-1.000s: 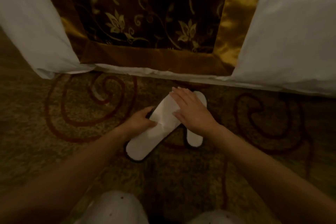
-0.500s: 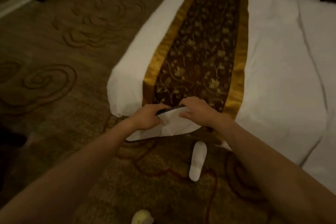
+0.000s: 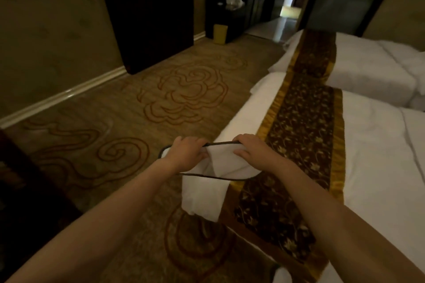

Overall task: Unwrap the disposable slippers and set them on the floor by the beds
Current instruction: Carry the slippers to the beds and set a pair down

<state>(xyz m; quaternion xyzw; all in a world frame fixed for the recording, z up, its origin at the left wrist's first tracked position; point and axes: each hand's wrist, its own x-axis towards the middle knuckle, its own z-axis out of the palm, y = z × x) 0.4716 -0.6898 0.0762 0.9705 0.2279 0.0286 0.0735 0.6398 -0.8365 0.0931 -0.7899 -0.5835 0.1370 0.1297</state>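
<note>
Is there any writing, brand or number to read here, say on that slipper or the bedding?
None readable. The white slipper in the left hand and right hand shows no print; the bed runner bears only a flower pattern.
The yellow bin and items on the far cabinet are too small and dim to tell.

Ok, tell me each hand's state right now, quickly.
Left hand: closed, gripping the white slipper.
Right hand: closed, gripping the same slipper's dark-trimmed edge.

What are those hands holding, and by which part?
A white slipper: the left hand and the right hand each grip its dark-trimmed upper edge.
</note>
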